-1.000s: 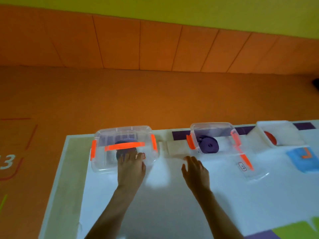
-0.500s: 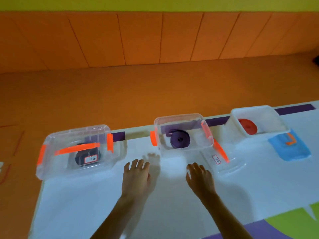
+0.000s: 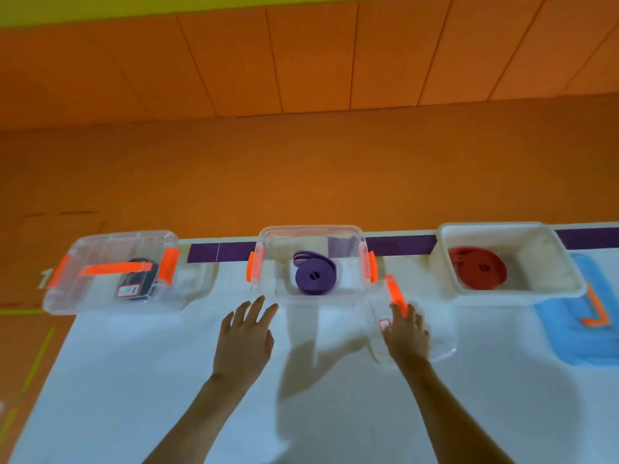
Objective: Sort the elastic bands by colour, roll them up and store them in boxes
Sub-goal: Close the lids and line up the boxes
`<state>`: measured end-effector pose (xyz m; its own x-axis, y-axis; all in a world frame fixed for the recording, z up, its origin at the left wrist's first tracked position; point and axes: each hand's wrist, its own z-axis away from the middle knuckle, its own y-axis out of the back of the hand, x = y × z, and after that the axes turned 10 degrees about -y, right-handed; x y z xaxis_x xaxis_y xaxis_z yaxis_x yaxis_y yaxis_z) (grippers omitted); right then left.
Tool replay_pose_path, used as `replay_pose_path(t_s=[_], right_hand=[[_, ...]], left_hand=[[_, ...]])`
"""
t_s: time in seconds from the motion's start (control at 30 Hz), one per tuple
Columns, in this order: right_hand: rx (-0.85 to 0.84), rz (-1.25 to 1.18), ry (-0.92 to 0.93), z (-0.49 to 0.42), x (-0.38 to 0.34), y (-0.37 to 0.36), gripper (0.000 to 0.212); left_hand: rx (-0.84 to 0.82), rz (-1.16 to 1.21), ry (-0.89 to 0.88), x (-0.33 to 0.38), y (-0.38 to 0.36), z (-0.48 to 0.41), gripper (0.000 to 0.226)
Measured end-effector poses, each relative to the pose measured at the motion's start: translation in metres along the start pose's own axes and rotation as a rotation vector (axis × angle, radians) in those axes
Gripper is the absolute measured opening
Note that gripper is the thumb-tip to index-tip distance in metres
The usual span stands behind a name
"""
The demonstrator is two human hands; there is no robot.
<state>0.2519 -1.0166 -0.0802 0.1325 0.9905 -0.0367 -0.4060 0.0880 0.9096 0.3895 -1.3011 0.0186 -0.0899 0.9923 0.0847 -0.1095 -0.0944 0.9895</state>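
Observation:
Three clear boxes stand in a row along the table's far edge. The left box (image 3: 110, 272) has its lid on and holds a dark rolled band (image 3: 139, 279). Without a lid, the middle box (image 3: 311, 236) holds a rolled purple band (image 3: 315, 277). A rolled red band (image 3: 479, 267) lies in the right box (image 3: 509, 289). A clear lid (image 3: 442, 346) with an orange handle lies flat just right of the middle box. My right hand (image 3: 407, 333) rests on this lid with fingers extended. My left hand (image 3: 246, 336) hovers open in front of the middle box, holding nothing.
A blue lid (image 3: 582, 326) with an orange handle lies at the right, in front of the red band's box. The white table (image 3: 167, 380) ends at its left edge near the lidded box. Orange floor and wall lie beyond.
My left hand left the lidded left box and moved right. My right hand moved right onto the clear lid. The view shifted right, centring the purple band's box.

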Motion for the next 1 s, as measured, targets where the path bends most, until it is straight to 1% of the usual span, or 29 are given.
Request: replay_pose_path(t_s=[0.07, 0.13, 0.2, 0.33, 0.43, 0.53, 0.63, 0.7, 0.83, 0.93, 1.0], right_hand=[[-0.056, -0.059, -0.007, -0.011, 0.006, -0.002, 0.051], [-0.058, -0.073, -0.028, -0.022, 0.008, -0.006, 0.049], [-0.034, -0.084, -0.084, -0.031, 0.007, -0.01, 0.048], [0.046, -0.021, -0.105, -0.041, 0.001, -0.019, 0.051], [0.055, -0.036, -0.108, -0.047, 0.001, -0.021, 0.061], [-0.002, -0.091, -0.139, -0.039, 0.008, -0.016, 0.074], [-0.051, -0.157, -0.188, -0.013, 0.013, -0.014, 0.085], [-0.067, -0.201, -0.229, 0.007, 0.014, -0.012, 0.081], [-0.086, -0.222, -0.297, 0.054, 0.018, -0.005, 0.06], [-0.054, -0.236, -0.313, 0.082, 0.025, 0.001, 0.052], [-0.006, -0.27, -0.326, 0.093, 0.029, 0.01, 0.048]], left_hand=[[-0.009, -0.007, 0.017, 0.004, -0.005, -0.005, 0.074], [-0.081, 0.008, 0.022, 0.007, -0.009, -0.011, 0.08], [-0.108, 0.01, 0.003, 0.013, -0.009, -0.017, 0.081], [-0.138, -0.025, -0.017, 0.008, -0.018, -0.018, 0.078], [-0.138, 0.004, -0.039, -0.003, -0.028, -0.021, 0.08], [-0.12, 0.023, -0.071, -0.006, -0.031, -0.022, 0.08], [-0.1, 0.1, -0.09, -0.009, -0.033, -0.025, 0.08], [-0.069, 0.102, -0.105, -0.011, -0.035, -0.026, 0.08], [-0.071, 0.054, -0.123, -0.017, -0.038, -0.021, 0.078], [-0.1, 0.049, -0.14, -0.017, -0.038, -0.021, 0.078], [-0.085, 0.019, -0.135, -0.017, -0.04, -0.02, 0.077]])
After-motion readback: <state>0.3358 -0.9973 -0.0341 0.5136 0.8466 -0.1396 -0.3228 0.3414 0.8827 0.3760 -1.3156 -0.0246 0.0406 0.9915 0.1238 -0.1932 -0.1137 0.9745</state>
